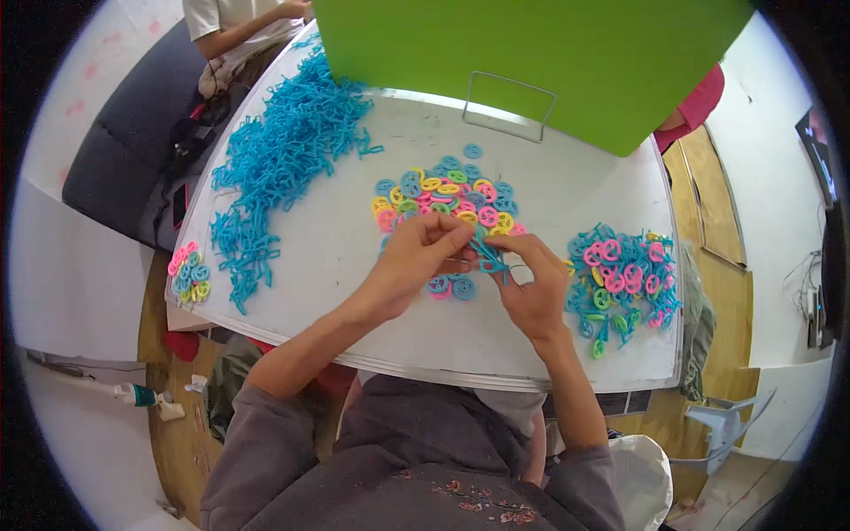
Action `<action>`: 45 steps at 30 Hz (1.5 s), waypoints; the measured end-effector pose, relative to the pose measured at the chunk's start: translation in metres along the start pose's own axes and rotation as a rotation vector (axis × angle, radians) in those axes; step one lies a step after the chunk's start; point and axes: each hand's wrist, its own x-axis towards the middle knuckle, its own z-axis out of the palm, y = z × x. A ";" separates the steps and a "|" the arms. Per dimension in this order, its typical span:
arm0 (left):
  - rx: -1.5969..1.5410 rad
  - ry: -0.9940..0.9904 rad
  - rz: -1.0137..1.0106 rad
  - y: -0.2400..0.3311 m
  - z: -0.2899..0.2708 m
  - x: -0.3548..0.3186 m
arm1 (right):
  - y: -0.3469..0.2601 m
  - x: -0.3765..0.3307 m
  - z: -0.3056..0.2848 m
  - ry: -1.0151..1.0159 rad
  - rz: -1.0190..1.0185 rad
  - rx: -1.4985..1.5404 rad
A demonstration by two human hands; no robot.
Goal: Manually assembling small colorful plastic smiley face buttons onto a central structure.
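Note:
Over the middle of the white table, my left hand [416, 261] and my right hand [536, 288] meet with fingers pinched. Between them are blue forked plastic pieces [489, 252]; exactly how many is hidden by the fingers. My right thumb and fingers grip these pieces, and my left fingertips close at their other side. Just beyond my hands lies a pile of small plastic spoked wheels [447, 190] in blue, yellow, pink and green. A few more wheels [462, 288] show beneath my hands.
A big heap of blue forked pieces [292, 124] covers the table's left side. Blue pieces joined with coloured wheels [620, 274] lie at right. A small wheel cluster [189, 273] sits at the left edge. A green board [531, 62] with a wire frame [509, 106] stands at the back. Other people sit beyond.

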 end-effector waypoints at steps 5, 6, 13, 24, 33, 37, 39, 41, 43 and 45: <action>-0.107 0.057 0.080 -0.021 0.002 -0.003 | 0.002 -0.010 0.014 -0.040 0.251 0.338; -0.166 0.080 0.104 -0.023 0.005 -0.004 | 0.004 -0.011 0.018 -0.018 0.383 0.572; 0.084 0.219 0.498 -0.036 0.005 -0.005 | -0.001 0.002 0.011 -0.009 0.744 1.074; 0.924 0.508 0.725 -0.005 -0.039 0.004 | 0.014 -0.002 0.005 -0.116 0.668 0.726; 1.062 0.489 0.448 -0.014 -0.088 0.008 | 0.010 -0.001 0.010 -0.135 0.642 0.678; 0.749 0.562 0.459 0.003 -0.064 -0.011 | 0.015 -0.004 0.012 -0.120 0.550 0.603; 0.502 0.259 0.318 0.004 -0.046 -0.022 | 0.015 -0.005 0.013 -0.155 0.473 0.393; 0.364 0.180 0.278 -0.006 -0.027 -0.024 | 0.005 -0.004 0.012 -0.149 0.442 0.398; 0.228 0.103 0.237 -0.007 -0.019 -0.027 | -0.003 -0.002 0.010 -0.143 0.411 0.405; 0.108 0.079 0.176 -0.005 -0.013 -0.029 | -0.007 -0.002 0.007 -0.124 0.376 0.354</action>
